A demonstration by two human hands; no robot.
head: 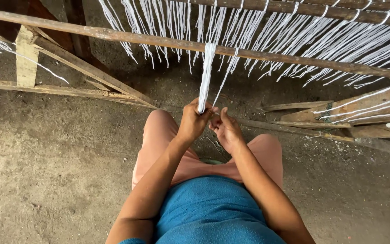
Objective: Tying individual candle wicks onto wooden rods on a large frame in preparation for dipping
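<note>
Yarn first: a thick bundle of white strands (205,74) hangs over the near wooden pole (159,41) and runs almost straight down into your left hand (194,121). Its long axis is close to vertical, leaning slightly toward you at the bottom. Your left fingers are curled shut around the lower end of that bundle, so the bundle rises directly up and away from your fist toward the pole.

A single thin strand (225,74) drops from the same pole just to the right of the bundle and slants down toward your hands. Your right hand (226,131) sits just beside the left, touching or nearly touching it, with the thumb raised and the fingers bent inward; whether they pinch that thin strand you cannot tell from this view. Your left hand is the one on the bundle, and the right is the nearer one to the loose strand.

Farther out, many more white threads (294,31) hang in a curtain from a second pole (339,11) behind the first. Slanted wooden frame pieces (86,68) lie to your left, rough boards (362,106) with threads across them to your right. No containers show anywhere. You sit over a bare dirt floor (46,158), knees apart beneath your hands.
</note>
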